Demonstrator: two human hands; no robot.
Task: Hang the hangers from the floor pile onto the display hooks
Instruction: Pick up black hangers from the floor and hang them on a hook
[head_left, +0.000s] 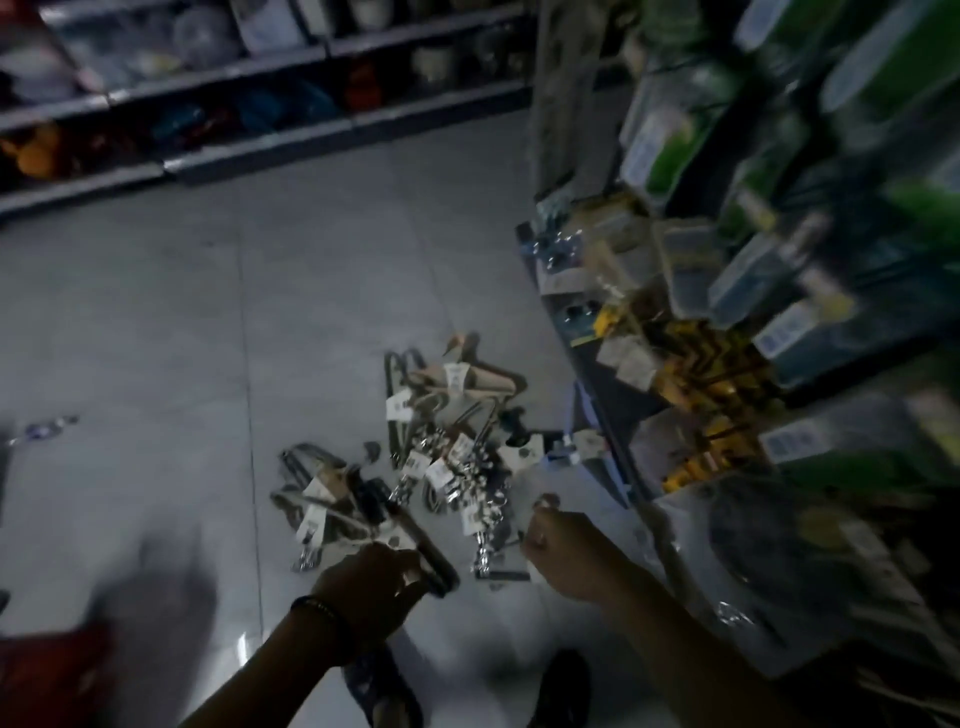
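Most of the job looks undone: the pile of hangers (447, 447) lies on the floor (156, 338) by the foot of the display rack (727, 322). The left hand (371, 574) reaches down, fingers clamped on a dark hanger (421, 545). The right hand (550, 540) hovers near the pile, its fingers curled; whether they hold anything, I cannot tell.

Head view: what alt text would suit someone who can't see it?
A person's left hand grips a dark hanger from a tagged hanger pile on the tiled floor; the right hand hovers beside it, near a display rack.
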